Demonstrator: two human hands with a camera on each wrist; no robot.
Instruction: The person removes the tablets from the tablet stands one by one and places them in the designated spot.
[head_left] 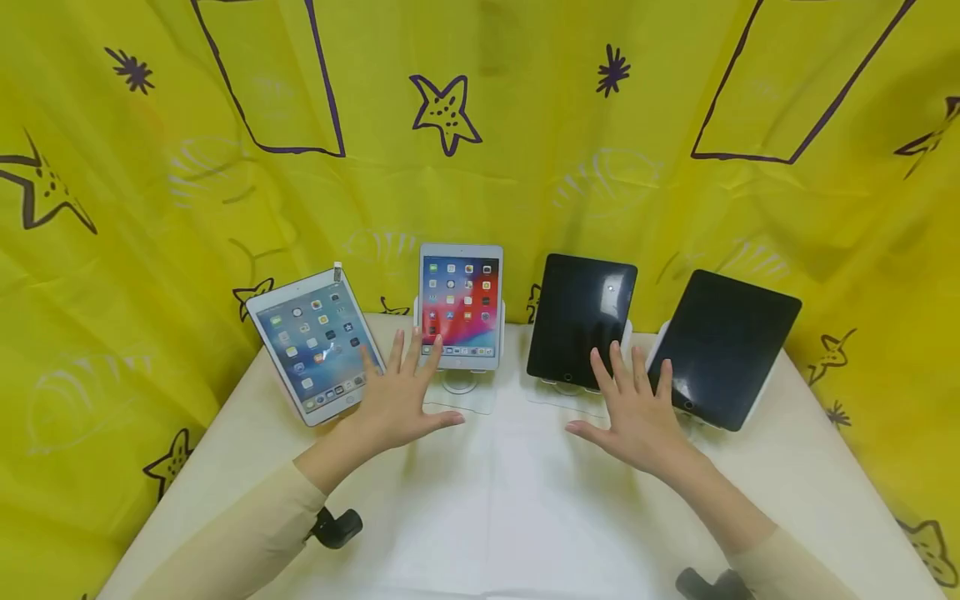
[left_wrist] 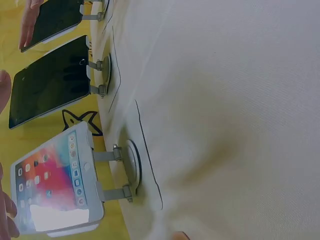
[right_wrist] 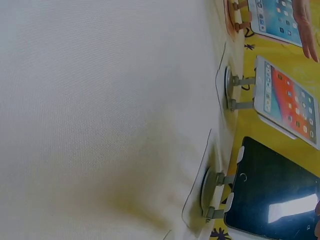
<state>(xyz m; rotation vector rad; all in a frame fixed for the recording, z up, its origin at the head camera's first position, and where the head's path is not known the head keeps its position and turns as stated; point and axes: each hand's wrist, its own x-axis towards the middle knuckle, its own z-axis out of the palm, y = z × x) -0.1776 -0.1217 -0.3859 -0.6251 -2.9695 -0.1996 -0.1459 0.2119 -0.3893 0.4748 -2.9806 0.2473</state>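
Note:
My left hand (head_left: 397, 404), fingers spread and straight, is raised in front of two white tablets. Of these, the far-left tablet (head_left: 315, 333) and the mid-left tablet (head_left: 461, 287) both show lit home screens with app icons. On the other side my right hand (head_left: 637, 421) is spread the same way, holding nothing, before a black tablet (head_left: 579, 312) and another black tablet (head_left: 731, 342) at far right, both with dark screens. In the head view the fingertips overlap the tablets' lower parts; whether they touch cannot be told.
Hinged stands with round bases, such as this stand (left_wrist: 131, 165), prop the tablets up along the back of a white-covered table (head_left: 487, 492). Behind them hangs a yellow curtain (head_left: 517, 192) with starfish drawings. Black wrist camera mounts (head_left: 337, 527) sit at both sleeves.

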